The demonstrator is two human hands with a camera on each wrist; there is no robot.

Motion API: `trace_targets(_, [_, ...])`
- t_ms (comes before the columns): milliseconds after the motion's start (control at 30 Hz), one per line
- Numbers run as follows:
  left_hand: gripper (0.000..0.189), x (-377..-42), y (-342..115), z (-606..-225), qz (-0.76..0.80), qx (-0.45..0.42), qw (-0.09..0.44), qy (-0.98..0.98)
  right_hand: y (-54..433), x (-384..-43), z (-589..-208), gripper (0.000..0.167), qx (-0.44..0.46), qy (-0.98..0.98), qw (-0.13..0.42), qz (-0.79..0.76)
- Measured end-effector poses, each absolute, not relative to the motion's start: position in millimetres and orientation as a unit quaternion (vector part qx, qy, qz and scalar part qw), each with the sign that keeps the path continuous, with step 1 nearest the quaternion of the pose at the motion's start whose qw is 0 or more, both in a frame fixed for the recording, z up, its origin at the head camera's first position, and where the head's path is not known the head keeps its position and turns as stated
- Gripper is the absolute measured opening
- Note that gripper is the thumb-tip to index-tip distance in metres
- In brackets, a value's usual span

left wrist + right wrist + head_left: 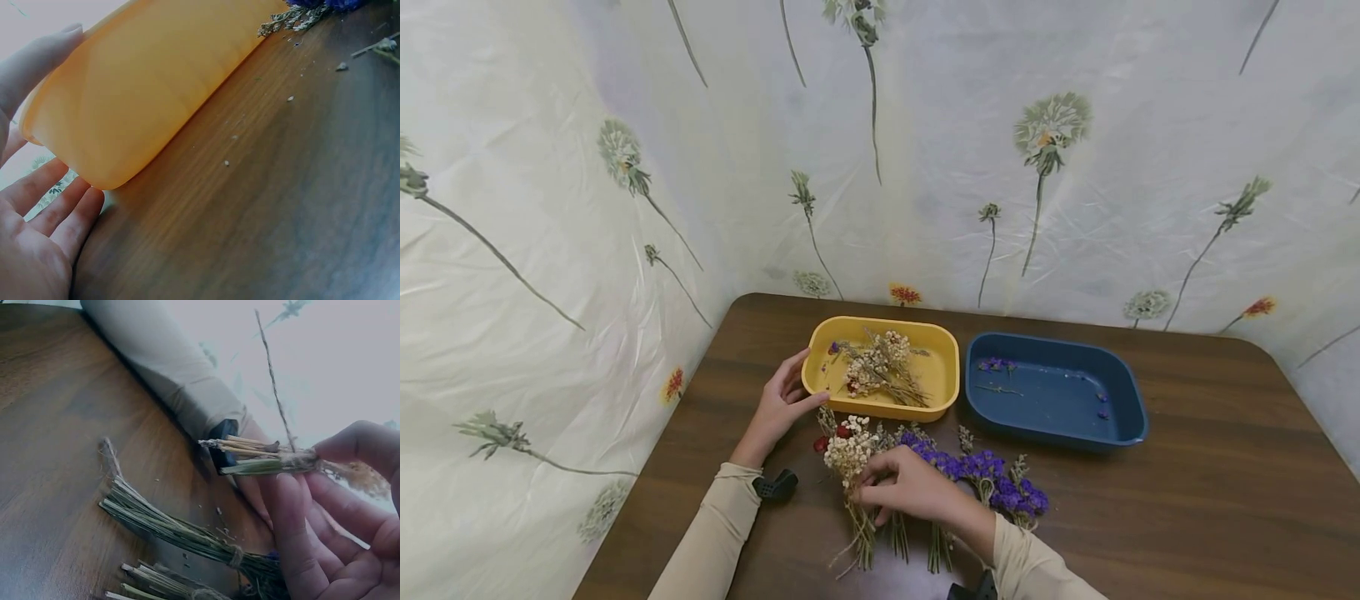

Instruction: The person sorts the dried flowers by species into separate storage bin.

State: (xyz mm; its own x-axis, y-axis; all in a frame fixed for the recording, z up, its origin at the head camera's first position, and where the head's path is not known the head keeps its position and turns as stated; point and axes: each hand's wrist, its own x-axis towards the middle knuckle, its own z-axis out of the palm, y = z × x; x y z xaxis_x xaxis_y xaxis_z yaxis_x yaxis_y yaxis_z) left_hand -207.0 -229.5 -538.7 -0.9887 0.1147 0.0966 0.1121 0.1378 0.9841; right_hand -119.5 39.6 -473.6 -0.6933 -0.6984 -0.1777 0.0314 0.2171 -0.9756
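My left hand point(784, 396) holds the left front corner of a yellow tray point(880, 408), its thumb at the front rim and its fingers along the left side. Between the thumb and fingers of my right hand point(906, 487) is a bunch of dried flowers point(848, 454) with cream and red heads. In the right wrist view, twine point(289, 459) wraps its stems and one loose end sticks up. Purple flower bunches point(992, 479) lie beside and partly under the right hand, their cut stems point(181, 525) tied with twine.
More cream dried flowers point(880, 367) lie inside the yellow tray. To its right stands a blue tray point(1052, 421) with a few purple bits in it. Small crumbs point(290, 99) dot the brown table point(1210, 433). A flower-patterned sheet point(940, 167) hangs behind.
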Motion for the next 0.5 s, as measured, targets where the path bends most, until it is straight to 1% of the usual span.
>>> trace_targets(333, [0.080,-208,-229,-539,0.652,0.073,0.001,0.755,47,-126,-474,0.026,-0.232,0.691,0.327,-0.601])
trace_targets(500, [0.081,-206,-229,-538,0.653,0.076,0.003,0.754,52,-130,-472,0.024,-0.218,0.678,0.339,-0.614])
